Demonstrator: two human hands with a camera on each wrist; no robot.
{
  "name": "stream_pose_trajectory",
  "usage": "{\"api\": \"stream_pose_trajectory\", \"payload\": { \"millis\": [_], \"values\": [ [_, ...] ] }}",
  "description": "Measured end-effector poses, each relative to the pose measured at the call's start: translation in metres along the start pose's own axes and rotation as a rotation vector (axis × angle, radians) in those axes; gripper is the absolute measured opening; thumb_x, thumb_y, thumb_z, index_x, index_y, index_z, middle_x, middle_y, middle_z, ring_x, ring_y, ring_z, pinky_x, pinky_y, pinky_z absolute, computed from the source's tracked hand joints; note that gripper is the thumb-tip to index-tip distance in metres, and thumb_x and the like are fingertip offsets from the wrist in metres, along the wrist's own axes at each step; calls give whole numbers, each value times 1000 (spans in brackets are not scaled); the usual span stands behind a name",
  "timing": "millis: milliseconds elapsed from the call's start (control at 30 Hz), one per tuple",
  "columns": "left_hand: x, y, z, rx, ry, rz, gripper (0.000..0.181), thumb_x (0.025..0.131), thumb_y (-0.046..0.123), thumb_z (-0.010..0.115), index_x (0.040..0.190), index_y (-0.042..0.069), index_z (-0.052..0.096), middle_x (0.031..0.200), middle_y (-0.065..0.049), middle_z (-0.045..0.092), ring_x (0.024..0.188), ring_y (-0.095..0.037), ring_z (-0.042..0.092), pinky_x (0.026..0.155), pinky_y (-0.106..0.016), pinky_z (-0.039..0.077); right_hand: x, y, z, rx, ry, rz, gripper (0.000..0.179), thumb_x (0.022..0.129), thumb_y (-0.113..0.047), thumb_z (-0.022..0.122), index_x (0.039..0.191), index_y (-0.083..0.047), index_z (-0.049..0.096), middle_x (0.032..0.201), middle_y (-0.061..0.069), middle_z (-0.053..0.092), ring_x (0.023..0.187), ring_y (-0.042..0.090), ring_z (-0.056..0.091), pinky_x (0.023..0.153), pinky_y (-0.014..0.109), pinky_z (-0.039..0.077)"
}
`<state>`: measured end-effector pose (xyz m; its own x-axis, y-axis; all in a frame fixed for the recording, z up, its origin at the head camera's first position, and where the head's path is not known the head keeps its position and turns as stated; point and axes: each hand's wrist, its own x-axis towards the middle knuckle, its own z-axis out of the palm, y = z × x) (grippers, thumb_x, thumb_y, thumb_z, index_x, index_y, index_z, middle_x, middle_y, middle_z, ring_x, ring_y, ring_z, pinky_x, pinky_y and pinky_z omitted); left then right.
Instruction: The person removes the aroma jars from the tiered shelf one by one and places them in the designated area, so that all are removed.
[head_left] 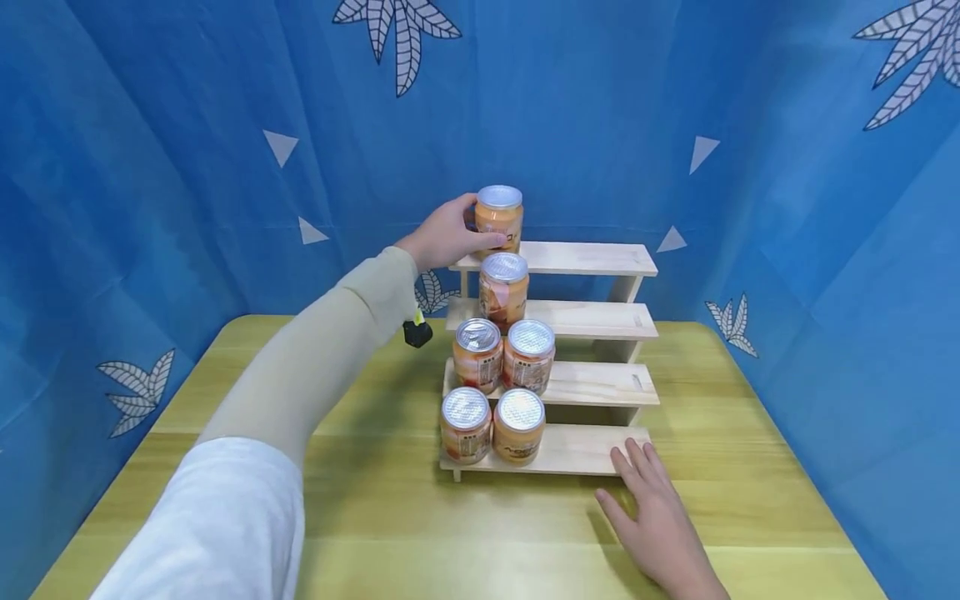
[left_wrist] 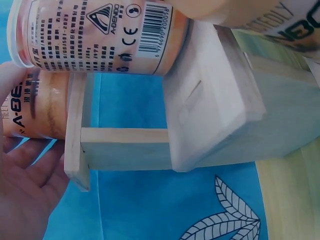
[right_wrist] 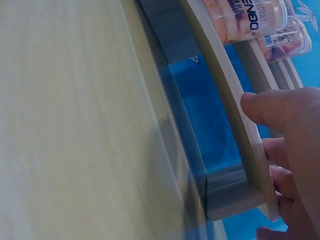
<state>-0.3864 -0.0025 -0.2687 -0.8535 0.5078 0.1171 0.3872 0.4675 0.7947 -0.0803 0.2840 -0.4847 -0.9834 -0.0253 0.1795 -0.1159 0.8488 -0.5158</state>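
Observation:
At the left end of the top step of a wooden four-step display rack (head_left: 588, 258), my left hand (head_left: 448, 232) grips an orange can (head_left: 500, 218) with a silver lid. In the left wrist view the fingers (left_wrist: 47, 162) and thumb lie around this can (left_wrist: 35, 107), which sits at the top board. A second can (head_left: 504, 292) stands on the step below it. Two cans (head_left: 528, 360) share the third step and two more (head_left: 519, 427) the bottom one, all toward the left. My right hand (head_left: 660, 521), fingers spread and fairly straight, rests at the bottom step's right front corner.
The rack stands on a yellow wood-grain table (head_left: 375, 517). Blue cloth (head_left: 585, 108) with white leaf prints and triangles hangs behind and at both sides. A small black object (head_left: 417, 333) shows by the left wrist.

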Motion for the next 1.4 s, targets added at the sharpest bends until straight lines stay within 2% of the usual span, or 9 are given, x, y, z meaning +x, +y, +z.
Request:
{"api": "stream_pose_trajectory", "payload": {
  "millis": [200, 367, 567, 767, 900, 1133, 1300, 1400],
  "values": [
    [-12, -13, -6, 2, 59, -4, 81, 89, 48, 75, 152, 15, 37, 134, -5, 57, 120, -19, 57, 99, -39, 50, 2, 0, 3, 3, 6, -24, 57, 102, -33, 61, 147, -1, 49, 158, 24, 35, 149, 46, 19, 116, 68, 14],
    [-22, -12, -21, 19, 129, 0, 80, 88, 49, 76, 150, 15, 39, 133, -4, 58, 119, -19, 57, 99, -40, 50, 11, 3, -5, 6, 4, -53, 55, 105, -30, 56, 149, 1, 46, 159, 25, 31, 149, 47, 18, 118, 65, 12],
    [-39, -10, -41, 14, 146, 22, 82, 87, 48, 77, 151, 15, 38, 135, -5, 57, 121, -19, 57, 100, -40, 50, 13, 9, -11, -18, 29, -76, 54, 104, -27, 58, 148, 2, 46, 157, 26, 33, 149, 46, 19, 118, 64, 14],
    [-65, -18, -58, -45, 165, 24, 81, 87, 44, 79, 152, 17, 38, 138, -4, 54, 124, -18, 56, 102, -41, 49, 14, 14, -22, -25, 61, -83, 58, 101, -27, 62, 149, 1, 46, 158, 26, 33, 151, 43, 16, 118, 62, 16],
    [-83, -27, -66, -27, 144, -3, 83, 87, 45, 79, 153, 17, 36, 141, -5, 52, 126, -21, 54, 103, -44, 48, 10, 15, -27, -29, 64, -60, 59, 102, -28, 61, 150, 1, 44, 159, 26, 30, 152, 42, 13, 119, 62, 14],
    [-116, -47, -71, 0, 143, -61, 86, 86, 47, 78, 154, 17, 35, 142, -5, 51, 126, -22, 53, 103, -46, 47, 6, 14, -30, -19, 63, -63, 57, 103, -26, 59, 151, 1, 43, 159, 25, 29, 152, 42, 13, 118, 63, 15],
    [-146, -55, -74, 7, 155, -96, 85, 85, 47, 79, 153, 17, 37, 141, -5, 52, 125, -22, 54, 102, -47, 48, 8, 8, -28, 30, 39, -80, 58, 103, -28, 59, 150, 1, 43, 160, 25, 29, 152, 40, 12, 118, 62, 16],
    [-153, -61, -69, 12, 153, -112, 87, 85, 46, 79, 154, 17, 36, 141, -6, 52, 125, -23, 54, 102, -47, 47, 10, 11, -26, 51, 41, -75, 58, 103, -27, 60, 150, 2, 43, 161, 24, 28, 153, 38, 10, 119, 61, 15]
  ]
}}
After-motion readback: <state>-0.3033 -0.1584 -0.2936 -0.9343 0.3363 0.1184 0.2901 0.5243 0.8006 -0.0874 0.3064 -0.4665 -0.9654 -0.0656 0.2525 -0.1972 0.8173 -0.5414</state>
